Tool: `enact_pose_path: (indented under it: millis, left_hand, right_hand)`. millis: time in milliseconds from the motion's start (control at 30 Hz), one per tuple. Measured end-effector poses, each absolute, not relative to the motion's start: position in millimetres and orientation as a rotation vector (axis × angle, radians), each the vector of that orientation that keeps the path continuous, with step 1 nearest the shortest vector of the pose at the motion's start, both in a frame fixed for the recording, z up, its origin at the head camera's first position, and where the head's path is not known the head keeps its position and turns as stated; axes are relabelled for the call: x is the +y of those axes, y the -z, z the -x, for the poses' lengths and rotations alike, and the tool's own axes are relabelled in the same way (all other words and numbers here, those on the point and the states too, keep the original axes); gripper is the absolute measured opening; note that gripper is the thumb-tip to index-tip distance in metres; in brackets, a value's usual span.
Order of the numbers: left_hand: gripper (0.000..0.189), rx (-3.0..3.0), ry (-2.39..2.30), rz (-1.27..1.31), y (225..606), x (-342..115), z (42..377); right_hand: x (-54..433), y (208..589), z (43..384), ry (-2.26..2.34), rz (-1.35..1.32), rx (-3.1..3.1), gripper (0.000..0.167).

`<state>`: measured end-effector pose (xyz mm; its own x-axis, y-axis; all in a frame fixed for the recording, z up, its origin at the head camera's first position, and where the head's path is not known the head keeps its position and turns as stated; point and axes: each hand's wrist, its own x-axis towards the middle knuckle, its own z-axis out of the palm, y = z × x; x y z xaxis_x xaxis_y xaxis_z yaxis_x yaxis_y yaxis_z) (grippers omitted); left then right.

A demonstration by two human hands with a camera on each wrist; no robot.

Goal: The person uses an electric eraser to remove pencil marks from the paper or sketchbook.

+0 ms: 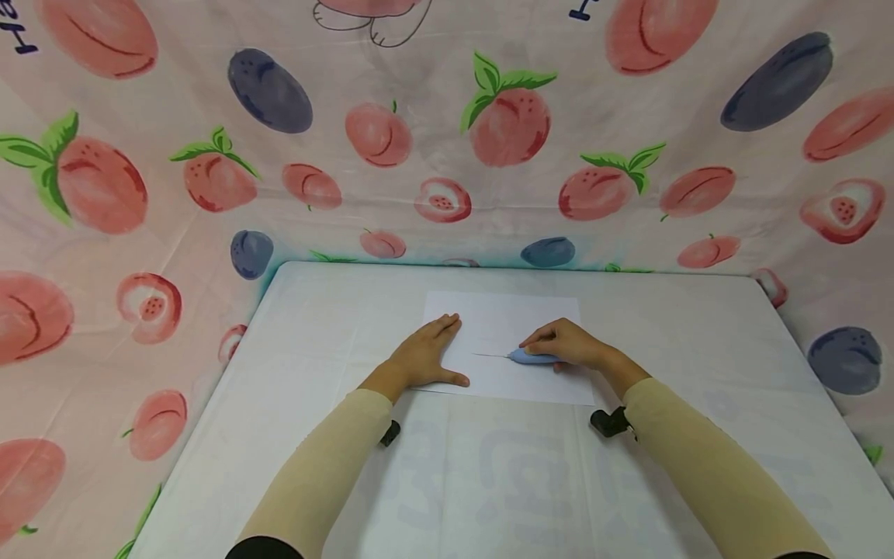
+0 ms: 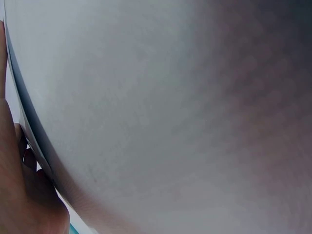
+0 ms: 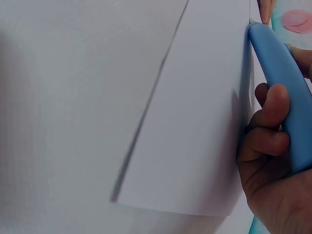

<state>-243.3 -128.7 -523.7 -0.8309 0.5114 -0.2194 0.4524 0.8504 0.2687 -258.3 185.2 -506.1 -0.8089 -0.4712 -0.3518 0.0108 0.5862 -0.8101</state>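
Right hand (image 1: 569,341) grips the blue tool (image 1: 534,357), tip at the thin line (image 1: 489,355) on the paper (image 1: 506,318); left hand (image 1: 427,357) lies spread at its left edge, where too light a press could let the paper skew.

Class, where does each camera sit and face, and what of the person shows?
Head: on the head, facing forward and down at the paper; left hand, right hand and sleeves show.
Left wrist: worn there, facing a pale, blurred surface; left hand at the left edge.
Right wrist: worn there, facing paper and blue tool; right hand at right, left hand at top.
Head and right wrist share paper, blue tool and both hands.
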Motion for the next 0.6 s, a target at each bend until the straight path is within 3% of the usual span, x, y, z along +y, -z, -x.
enact_pose_path:
  millis: [600]
  left_hand:
    - [0.119, 2.743, -0.31, -0.748, 522.1, -129.5, 243.9]
  right_hand:
    - [185.2, 503.9, 258.6, 1.153, 0.351, 2.266, 0.027]
